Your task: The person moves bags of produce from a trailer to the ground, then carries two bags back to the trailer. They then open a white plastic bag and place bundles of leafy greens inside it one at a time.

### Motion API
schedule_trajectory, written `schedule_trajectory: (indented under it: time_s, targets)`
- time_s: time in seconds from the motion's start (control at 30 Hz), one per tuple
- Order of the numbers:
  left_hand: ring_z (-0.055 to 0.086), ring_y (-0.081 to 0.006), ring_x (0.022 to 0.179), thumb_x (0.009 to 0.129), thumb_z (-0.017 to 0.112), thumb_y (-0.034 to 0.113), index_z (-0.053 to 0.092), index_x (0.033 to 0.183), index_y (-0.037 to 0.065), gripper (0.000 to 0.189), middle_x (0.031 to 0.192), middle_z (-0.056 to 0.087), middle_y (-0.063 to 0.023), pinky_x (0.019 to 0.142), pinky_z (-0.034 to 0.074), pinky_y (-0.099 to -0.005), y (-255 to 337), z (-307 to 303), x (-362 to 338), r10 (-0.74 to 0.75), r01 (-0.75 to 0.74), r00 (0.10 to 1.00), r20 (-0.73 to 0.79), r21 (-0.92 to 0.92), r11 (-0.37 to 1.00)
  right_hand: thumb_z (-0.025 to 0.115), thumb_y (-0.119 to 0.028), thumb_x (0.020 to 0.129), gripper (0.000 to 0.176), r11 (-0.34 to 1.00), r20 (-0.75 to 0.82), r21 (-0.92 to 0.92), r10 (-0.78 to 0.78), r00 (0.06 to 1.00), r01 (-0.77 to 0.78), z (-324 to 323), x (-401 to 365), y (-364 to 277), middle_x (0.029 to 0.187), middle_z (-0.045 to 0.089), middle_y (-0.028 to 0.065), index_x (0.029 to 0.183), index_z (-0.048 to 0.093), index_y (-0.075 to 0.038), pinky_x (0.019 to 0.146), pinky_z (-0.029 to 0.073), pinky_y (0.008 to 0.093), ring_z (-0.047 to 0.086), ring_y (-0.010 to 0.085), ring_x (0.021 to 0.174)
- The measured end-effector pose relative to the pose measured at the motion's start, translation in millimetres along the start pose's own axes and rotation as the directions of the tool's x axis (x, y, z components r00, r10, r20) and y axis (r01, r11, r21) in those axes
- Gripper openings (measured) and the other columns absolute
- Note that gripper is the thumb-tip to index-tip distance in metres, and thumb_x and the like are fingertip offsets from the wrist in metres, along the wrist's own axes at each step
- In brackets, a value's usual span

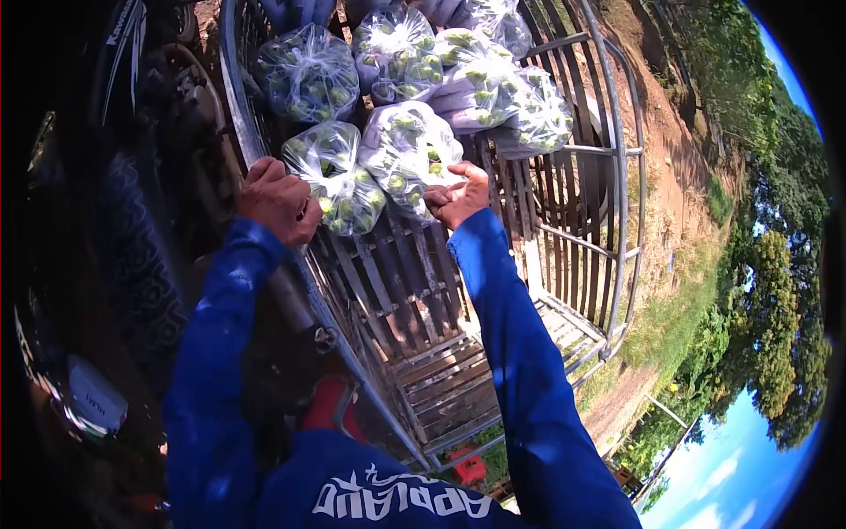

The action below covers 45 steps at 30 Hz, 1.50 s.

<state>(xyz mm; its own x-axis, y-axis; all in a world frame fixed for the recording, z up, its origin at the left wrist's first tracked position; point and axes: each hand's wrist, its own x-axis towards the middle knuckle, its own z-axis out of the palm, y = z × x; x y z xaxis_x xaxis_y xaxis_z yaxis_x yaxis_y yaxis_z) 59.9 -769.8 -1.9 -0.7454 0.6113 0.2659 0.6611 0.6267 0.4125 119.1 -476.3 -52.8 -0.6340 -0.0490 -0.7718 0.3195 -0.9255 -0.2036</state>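
Clear plastic bags filled with round green produce stand in a slatted metal-railed cart bed. My left hand (279, 203) is closed beside the nearest left bag (336, 176), above the side rail; what its curled fingers hold, if anything, is hidden. My right hand (460, 196) has its fingers bent and pinched at the right edge of the middle bag (407, 157), touching the plastic. Blue long sleeves cover both arms.
More filled bags, among them one bag (307, 74) at the far left, sit deeper in the cart. A metal rail (617, 203) bounds the right side. Wooden slats (445, 379) form the near floor. A motorcycle (123, 62) stands at left; dirt ground (679, 176) and trees lie at right.
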Motion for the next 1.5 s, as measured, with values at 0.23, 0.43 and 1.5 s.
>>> schedule_trajectory:
  time_s: [0.23, 0.43, 1.5]
  targets:
    - [0.049, -0.0213, 0.062, 0.06, 0.06, 0.019, 0.049, 0.049, 0.008, 0.019, 0.053, 0.05, -0.0043, 0.081, 0.037, -0.0344, 1.4, 0.8, 4.8, -0.016, 0.016, 0.999, 0.028, -0.015, 1.0, 0.054, -0.014, 0.067, 0.027, 0.997, -0.109, 0.006, 0.08, 0.991, -0.079, -9.4, 76.8, 15.5, 0.062, 0.037, 0.0053, 0.088, 0.038, -0.006, 0.042, 0.031, 0.0269, 0.033, 0.0148, 0.045]
    - [0.049, -0.0208, 0.062, 0.06, 0.059, 0.018, 0.05, 0.051, 0.008, 0.016, 0.054, 0.05, -0.0036, 0.081, 0.037, -0.0348, 4.2, 3.8, 4.9, -0.027, 0.027, 0.997, 0.068, -0.004, 1.0, 0.058, -0.025, 0.069, 0.025, 0.971, -0.051, -0.116, 0.202, 0.978, -0.207, -28.8, 84.4, 16.4, 0.072, 0.044, 0.0043, 0.084, 0.044, -0.012, 0.048, 0.032, 0.0276, 0.037, 0.0134, 0.052]
    - [0.043, -0.0069, 0.045, 0.084, 0.052, 0.033, 0.052, 0.058, 0.007, 0.037, 0.051, 0.048, 0.0005, 0.043, 0.033, -0.0235, 241.1, 65.7, -147.9, -0.016, 0.362, 0.913, 0.408, -0.79, 0.496, 0.065, -0.019, 0.072, 0.036, -0.111, 0.175, -0.985, -0.622, 0.763, 0.135, -388.9, -442.3, 311.7, 0.091, 0.052, 0.0142, 0.102, 0.053, -0.003, 0.071, 0.044, 0.0324, 0.053, 0.0267, 0.084]
